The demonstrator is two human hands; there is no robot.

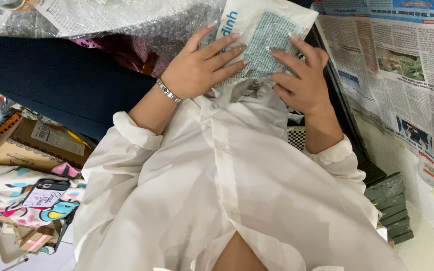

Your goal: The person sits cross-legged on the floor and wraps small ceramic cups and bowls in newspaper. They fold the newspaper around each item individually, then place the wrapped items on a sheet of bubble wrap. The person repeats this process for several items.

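While both hands lie flat on it, a newspaper-wrapped parcel rests on the person's lap, just above the white shirt. The left hand, with a silver bracelet at the wrist, has its fingers spread and pressed on the parcel's left side; the right hand is likewise open, fingers extended on the right side, neither closing around it. What the wrapping contains cannot be told, as the paper covers it fully. Just behind the parcel a sheet of bubble wrap spreads across the lap and over a dark blue trouser leg. At the left a brown cardboard box lies with its flaps shut, its contents hidden, partly under a patterned cloth. On the cloth sits a phone in a printed case. At the right, newspaper sheets cover the surface, beside what seems a stack of dark slabs.
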